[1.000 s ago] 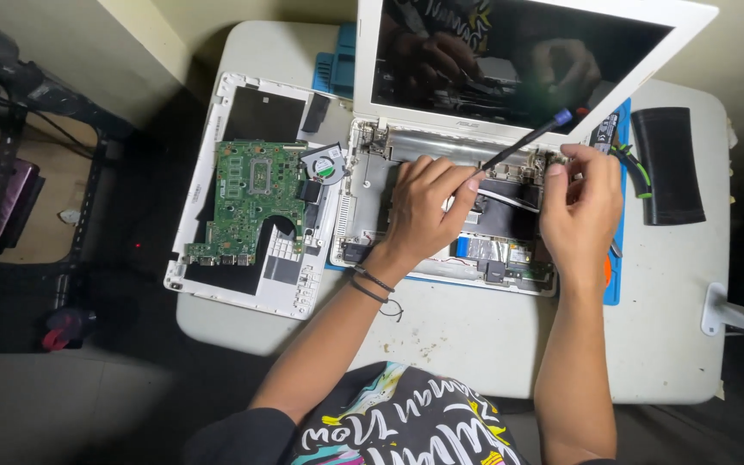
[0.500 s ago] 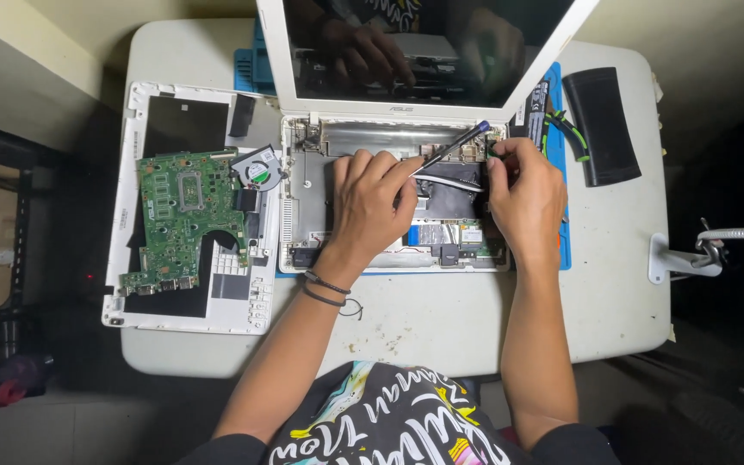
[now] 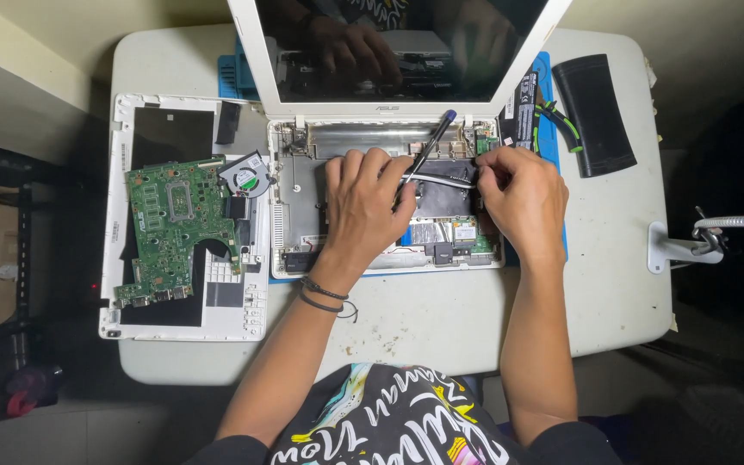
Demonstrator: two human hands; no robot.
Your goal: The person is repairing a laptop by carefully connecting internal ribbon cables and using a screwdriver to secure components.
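An opened white laptop base lies mid-table with its screen tilted up behind it. My left hand rests on the exposed inside, its fingers closed on a thin black tool with a blue end that slants up toward the hinge. My right hand is at the base's right side and pinches the end of a white and grey cable that runs across between the two hands. My palms hide much of the parts beneath them.
To the left, a white bottom cover carries a green motherboard and a small fan. A black pouch and green-handled pliers lie at the back right. A lamp clamp grips the table's right edge.
The head camera has shifted, so the table sits further left and lower in view. Both hands stay on the laptop base, and the tool now points more steeply toward the hinge.
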